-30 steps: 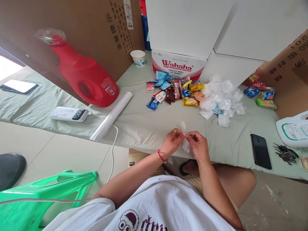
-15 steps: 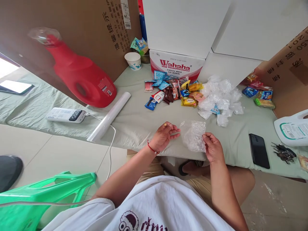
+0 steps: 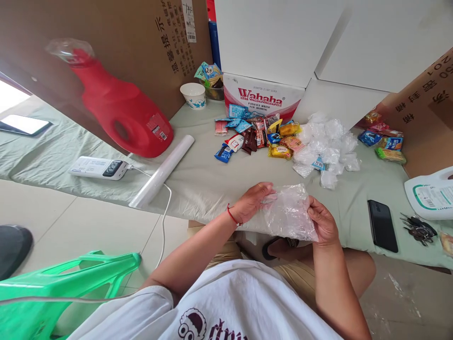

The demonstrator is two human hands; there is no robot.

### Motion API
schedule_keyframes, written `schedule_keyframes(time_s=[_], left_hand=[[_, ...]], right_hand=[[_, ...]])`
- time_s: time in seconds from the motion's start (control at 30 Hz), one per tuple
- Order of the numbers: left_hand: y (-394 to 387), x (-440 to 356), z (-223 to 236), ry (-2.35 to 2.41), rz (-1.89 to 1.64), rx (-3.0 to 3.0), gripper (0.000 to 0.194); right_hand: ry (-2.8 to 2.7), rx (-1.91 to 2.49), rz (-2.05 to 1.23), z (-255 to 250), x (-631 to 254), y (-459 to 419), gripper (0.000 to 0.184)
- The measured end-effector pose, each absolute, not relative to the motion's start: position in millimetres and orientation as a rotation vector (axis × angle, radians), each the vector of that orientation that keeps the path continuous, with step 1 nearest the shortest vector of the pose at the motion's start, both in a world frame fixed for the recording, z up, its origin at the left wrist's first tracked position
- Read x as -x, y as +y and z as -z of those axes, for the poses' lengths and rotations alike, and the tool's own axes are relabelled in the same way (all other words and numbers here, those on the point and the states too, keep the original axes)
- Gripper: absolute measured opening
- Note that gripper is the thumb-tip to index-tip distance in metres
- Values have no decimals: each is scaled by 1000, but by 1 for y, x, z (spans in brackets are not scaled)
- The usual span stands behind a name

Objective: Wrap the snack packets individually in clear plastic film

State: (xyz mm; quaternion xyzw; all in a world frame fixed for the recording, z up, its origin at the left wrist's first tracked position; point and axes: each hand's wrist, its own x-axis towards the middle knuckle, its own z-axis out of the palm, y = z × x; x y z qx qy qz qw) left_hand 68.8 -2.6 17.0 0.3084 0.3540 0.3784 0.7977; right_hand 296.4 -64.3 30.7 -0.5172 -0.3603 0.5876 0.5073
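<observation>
A clear plastic bag (image 3: 290,212) is stretched between my two hands above the front edge of the cloth-covered table. My left hand (image 3: 254,202), with a red cord on its wrist, pinches the bag's left side, its fingers partly behind the film. On the other side, my right hand (image 3: 321,221) grips the bag's right edge between thumb and fingers. Beyond the bag lies a heap of crumpled clear plastic bags (image 3: 329,141). Touching that heap on the left are several small wrapped snacks (image 3: 253,134) in blue, red, brown and yellow.
A plastic film roll (image 3: 163,171), power bank (image 3: 99,168) and red jug (image 3: 127,113) stand or lie left. At the back are a paper cup (image 3: 194,96) and a Wahaba-style carton (image 3: 260,94). Rightward lie a black phone (image 3: 382,225), keys (image 3: 419,228) and white jug (image 3: 430,193).
My left hand has moved right and taken hold of the bag's left side. The bag is now spread wider, and my right hand has shifted slightly right and toward me.
</observation>
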Motion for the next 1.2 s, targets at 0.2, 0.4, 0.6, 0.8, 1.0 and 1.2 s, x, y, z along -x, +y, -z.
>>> schedule_keyframes(time_s=[0.2, 0.4, 0.6, 0.8, 1.0, 1.2], left_hand=[[-9, -69, -16, 910, -988, -923, 44], [-17, -71, -19, 1042, -1142, -1160, 39], [-6, -51, -7, 1230, -1341, -922, 48], [4, -21, 3, 1121, -1006, -952, 58], [20, 25, -6, 1028, -660, -1126, 41], [29, 47, -13, 1011, -518, -1239, 37]], right_hand=[[-864, 1552, -942, -24, -291, -46, 47], [-1174, 1459, -1281, -22, -241, -49, 49], [-857, 1361, -1152, -15, -239, -44, 38], [-669, 1317, -1102, -23, -270, -51, 43], [-832, 1469, -1373, -29, -309, -61, 43], [-1081, 1629, -1218, -19, -315, -49, 47]])
